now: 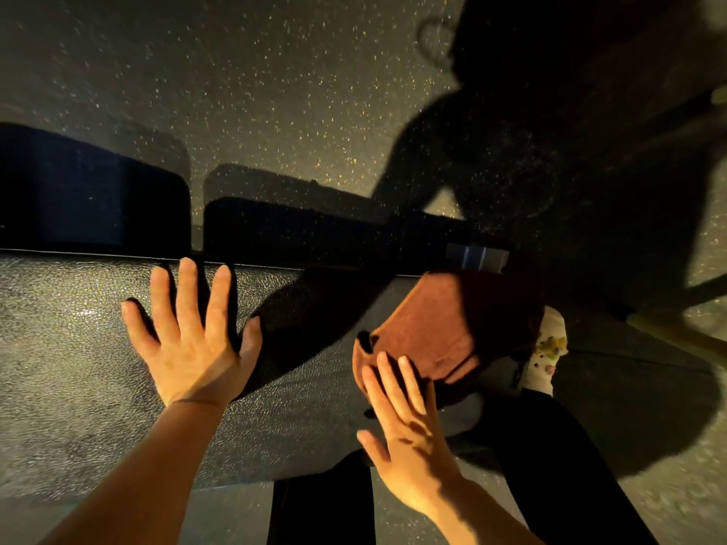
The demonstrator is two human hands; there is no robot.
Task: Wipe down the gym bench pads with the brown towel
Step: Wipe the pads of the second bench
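Brown towel (440, 328), bunched, on right end of black textured bench pad (78, 367), partly overhanging; right hand (409, 438) pressing its near edge with straight fingers; left hand (192, 340) flat, fingers spread, on pad; speckled floor (275, 92) beyond.

Beyond you lies a dark speckled floor (244, 92), two black blocks (90, 194) standing on it, and your white patterned shoe (548, 348) at right.
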